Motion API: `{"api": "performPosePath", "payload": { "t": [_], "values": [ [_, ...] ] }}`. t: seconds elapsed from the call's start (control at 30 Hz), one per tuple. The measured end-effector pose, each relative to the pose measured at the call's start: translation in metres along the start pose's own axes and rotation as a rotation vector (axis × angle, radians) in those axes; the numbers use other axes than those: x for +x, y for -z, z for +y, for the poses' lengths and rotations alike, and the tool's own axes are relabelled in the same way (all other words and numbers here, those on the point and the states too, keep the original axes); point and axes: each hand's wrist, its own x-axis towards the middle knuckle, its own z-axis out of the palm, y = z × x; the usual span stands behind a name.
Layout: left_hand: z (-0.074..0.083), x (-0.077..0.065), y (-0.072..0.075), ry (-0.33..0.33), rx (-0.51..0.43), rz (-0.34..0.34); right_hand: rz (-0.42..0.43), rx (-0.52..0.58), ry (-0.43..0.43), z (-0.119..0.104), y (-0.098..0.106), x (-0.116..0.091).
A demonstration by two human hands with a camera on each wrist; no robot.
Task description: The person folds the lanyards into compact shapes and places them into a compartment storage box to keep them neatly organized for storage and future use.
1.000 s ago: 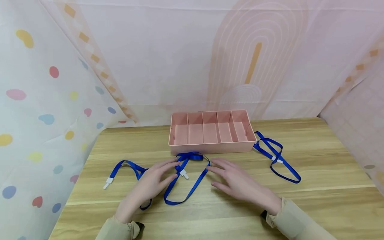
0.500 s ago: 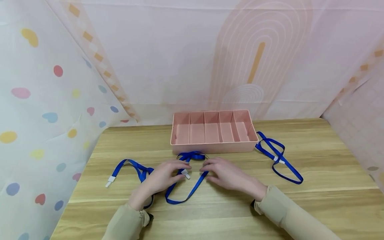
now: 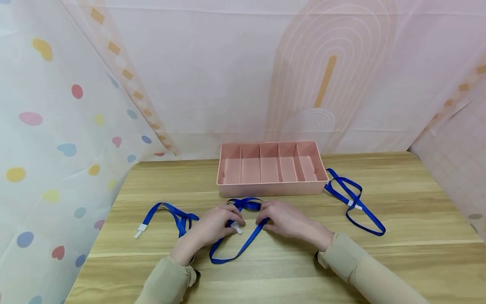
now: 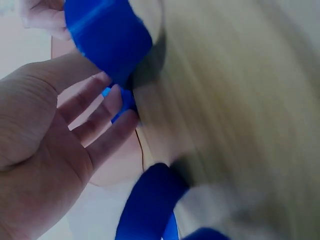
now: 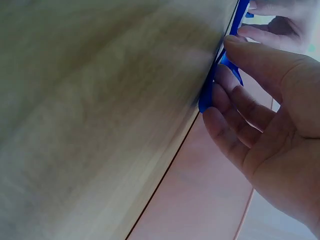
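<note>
A blue lanyard (image 3: 220, 261) with a white plastic clip (image 3: 237, 228) lies in a loop at the middle of the table, its far end bunched near the pink box. My left hand (image 3: 216, 221) holds its left strand beside the clip, thumb and fingers on either side of the ribbon. On the opposite strand, my right hand (image 3: 284, 217) pinches the ribbon between thumb and curled fingers. In the right wrist view that blue strap (image 5: 206, 95) runs along the right fingertips. The left wrist view has a wide blue strap (image 4: 107, 40) crossing in front of the left thumb.
Just behind the hands stands a pink divided box (image 3: 273, 188) with several compartments. Another blue lanyard (image 3: 149, 214) lies left, partly hidden by the left forearm. A third lanyard (image 3: 371, 217) lies right of the box. Patterned cloth hangs behind the wooden table (image 3: 417, 261).
Both hands have moved inward toward each other and closed on the middle lanyard's strands. The right hand came left onto its strand; the view has shifted slightly.
</note>
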Motion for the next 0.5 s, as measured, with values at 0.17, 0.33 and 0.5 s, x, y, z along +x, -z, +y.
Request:
{"api": "performPosePath", "payload": {
  "t": [0.17, 0.33, 0.5],
  "values": [
    [0.004, -0.001, -0.003, 0.026, 0.009, 0.003, 0.03, -0.064, 0.068, 0.004, -0.001, -0.006],
    [0.008, -0.002, -0.004, 0.043, -0.013, 0.014, 0.056, -0.133, 0.129, 0.01, 0.003, -0.016],
    [0.011, -0.003, -0.004, 0.049, -0.06, 0.022, 0.057, -0.191, 0.164, 0.018, 0.009, -0.031]
  ]
}}
